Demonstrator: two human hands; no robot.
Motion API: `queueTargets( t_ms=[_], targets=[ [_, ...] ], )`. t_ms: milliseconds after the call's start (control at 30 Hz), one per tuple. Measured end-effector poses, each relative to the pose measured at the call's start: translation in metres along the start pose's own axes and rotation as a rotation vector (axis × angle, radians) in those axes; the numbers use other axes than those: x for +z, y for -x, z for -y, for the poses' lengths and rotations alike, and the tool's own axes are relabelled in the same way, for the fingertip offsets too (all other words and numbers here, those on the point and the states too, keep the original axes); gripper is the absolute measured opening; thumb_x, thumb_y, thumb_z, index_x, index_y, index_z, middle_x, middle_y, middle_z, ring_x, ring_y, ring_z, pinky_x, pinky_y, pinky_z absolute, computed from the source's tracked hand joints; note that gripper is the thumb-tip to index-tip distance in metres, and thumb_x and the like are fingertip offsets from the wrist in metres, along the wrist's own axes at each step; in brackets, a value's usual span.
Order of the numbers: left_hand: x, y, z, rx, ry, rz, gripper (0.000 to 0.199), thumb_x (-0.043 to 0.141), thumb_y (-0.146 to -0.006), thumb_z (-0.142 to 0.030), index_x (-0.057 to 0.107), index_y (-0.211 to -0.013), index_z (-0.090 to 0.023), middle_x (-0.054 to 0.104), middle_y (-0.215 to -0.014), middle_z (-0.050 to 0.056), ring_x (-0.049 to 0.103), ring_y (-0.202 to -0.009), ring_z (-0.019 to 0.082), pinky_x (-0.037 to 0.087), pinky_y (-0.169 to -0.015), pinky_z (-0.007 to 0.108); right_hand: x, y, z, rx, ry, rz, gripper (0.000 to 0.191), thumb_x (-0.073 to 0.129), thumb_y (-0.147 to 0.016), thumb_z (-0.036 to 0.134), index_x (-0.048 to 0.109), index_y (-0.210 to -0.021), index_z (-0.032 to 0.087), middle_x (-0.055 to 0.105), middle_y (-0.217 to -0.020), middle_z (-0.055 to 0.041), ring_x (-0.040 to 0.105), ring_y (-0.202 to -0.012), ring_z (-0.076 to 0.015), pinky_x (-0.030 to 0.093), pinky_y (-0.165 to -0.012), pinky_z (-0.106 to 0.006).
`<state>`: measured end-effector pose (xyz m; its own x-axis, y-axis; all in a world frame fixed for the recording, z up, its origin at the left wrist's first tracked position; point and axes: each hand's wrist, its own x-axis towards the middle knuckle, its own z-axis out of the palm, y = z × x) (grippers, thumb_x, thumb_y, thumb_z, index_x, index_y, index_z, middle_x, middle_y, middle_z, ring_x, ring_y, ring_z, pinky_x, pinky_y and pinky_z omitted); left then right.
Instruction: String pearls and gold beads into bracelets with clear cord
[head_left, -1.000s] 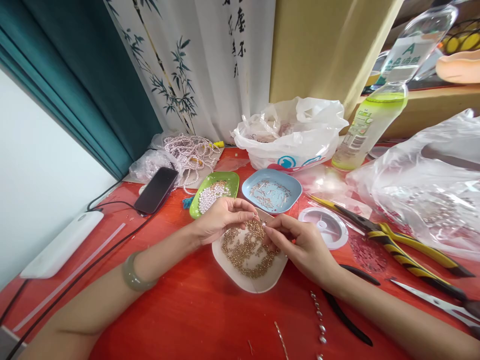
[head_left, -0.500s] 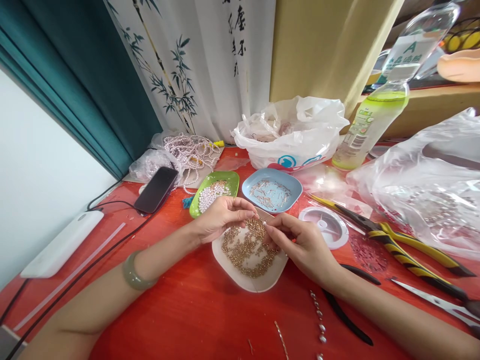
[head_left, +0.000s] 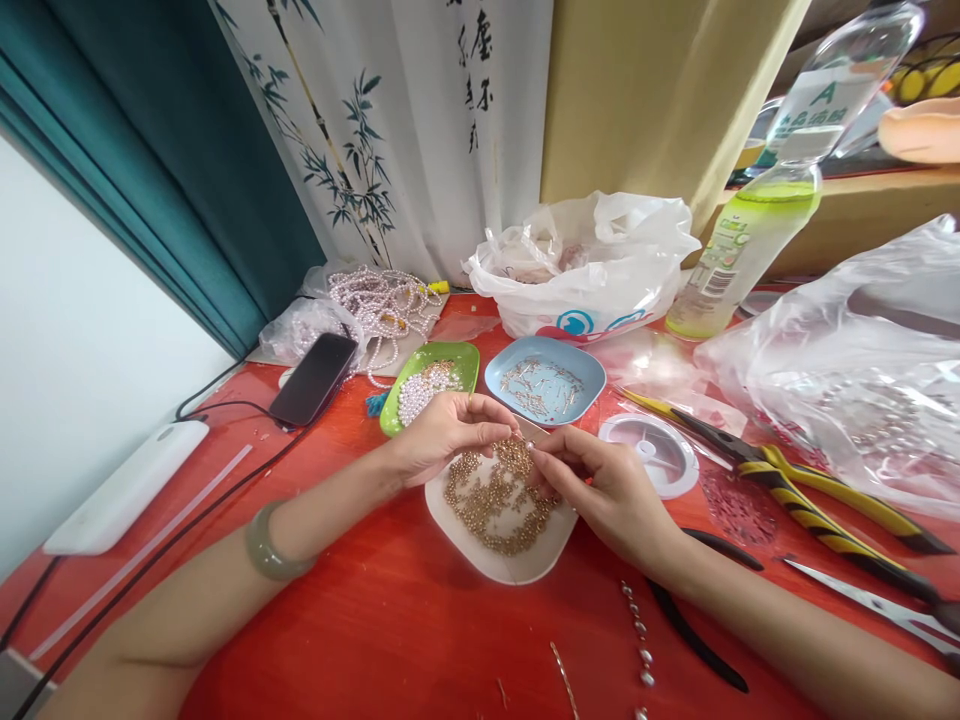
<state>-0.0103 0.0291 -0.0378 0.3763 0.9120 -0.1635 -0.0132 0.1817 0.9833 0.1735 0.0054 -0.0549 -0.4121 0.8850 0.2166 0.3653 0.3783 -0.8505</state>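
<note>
Both hands hover over a white dish [head_left: 457, 530] with many small gold beads [head_left: 499, 510] in it. My left hand [head_left: 454, 432] is pinched, thumb against fingers, at the dish's upper edge; what lies in the pinch is too small to name. Facing it from the right, my right hand [head_left: 600, 480] grips a small pearly bead [head_left: 531, 447] between thumb and forefinger. Behind the hands are a green dish [head_left: 469, 360] with white and gold beads and a blue dish [head_left: 592, 385] of thin metal pins.
Pliers [head_left: 765, 465], scissors [head_left: 870, 600] and a white spool [head_left: 660, 455] lie to the right. A beaded chain [head_left: 639, 635] rests near the front. Plastic bags [head_left: 592, 270] and a tall bottle [head_left: 742, 250] stand behind. At left are a phone [head_left: 313, 380] and a white power bank [head_left: 127, 487].
Almost nothing differs; the hands keep their pinched poses over the dish. The whole view has shifted very slightly.
</note>
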Motion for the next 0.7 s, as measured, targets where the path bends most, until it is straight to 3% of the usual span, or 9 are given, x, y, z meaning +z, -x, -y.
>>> queueTargets(
  t_ms=[167, 300, 500, 700],
  targets=[
    [0.001, 0.001, -0.005, 0.023, 0.016, 0.021, 0.011, 0.067, -0.066, -0.019, 0.066, -0.074, -0.013, 0.062, -0.075, 0.002, 0.052, -0.062, 0.007, 0.040, -0.056, 0.020, 0.000, -0.001, 0.000, -0.020, -0.055, 0.002, 0.020, 0.043, -0.084, 0.028, 0.053, -0.070, 0.017, 0.062, -0.059, -0.0010, 0.057, -0.050, -0.0102, 0.044, -0.046, -0.022],
    [-0.004, 0.000, -0.011, 0.093, -0.018, -0.040, 0.014, 0.065, -0.068, -0.023, 0.064, -0.079, -0.014, 0.063, -0.078, 0.004, 0.054, -0.067, 0.009, 0.041, -0.056, 0.020, 0.000, 0.000, -0.001, -0.015, -0.097, 0.006, 0.019, 0.042, -0.085, 0.028, 0.052, -0.072, 0.018, 0.062, -0.061, -0.0009, 0.058, -0.051, -0.0097, 0.044, -0.047, -0.021],
    [-0.034, -0.008, -0.020, 0.251, -0.343, -0.273, 0.016, 0.063, -0.069, -0.025, 0.063, -0.081, -0.014, 0.063, -0.082, 0.004, 0.054, -0.073, 0.012, 0.042, -0.055, 0.021, 0.002, 0.000, -0.004, 0.033, -0.201, -0.010, 0.018, 0.040, -0.087, 0.026, 0.050, -0.074, 0.018, 0.063, -0.063, -0.0016, 0.059, -0.053, -0.0098, 0.046, -0.049, -0.022],
    [-0.066, -0.015, -0.022, 0.229, -0.878, -0.376, 0.010, 0.059, -0.069, -0.020, 0.066, -0.075, -0.015, 0.067, -0.080, 0.005, 0.056, -0.069, 0.014, 0.042, -0.065, 0.027, 0.002, 0.000, -0.006, 0.024, -0.209, 0.003, 0.016, 0.041, -0.086, 0.026, 0.049, -0.076, 0.018, 0.063, -0.064, -0.0016, 0.058, -0.053, -0.0098, 0.046, -0.050, -0.022]
  ],
)
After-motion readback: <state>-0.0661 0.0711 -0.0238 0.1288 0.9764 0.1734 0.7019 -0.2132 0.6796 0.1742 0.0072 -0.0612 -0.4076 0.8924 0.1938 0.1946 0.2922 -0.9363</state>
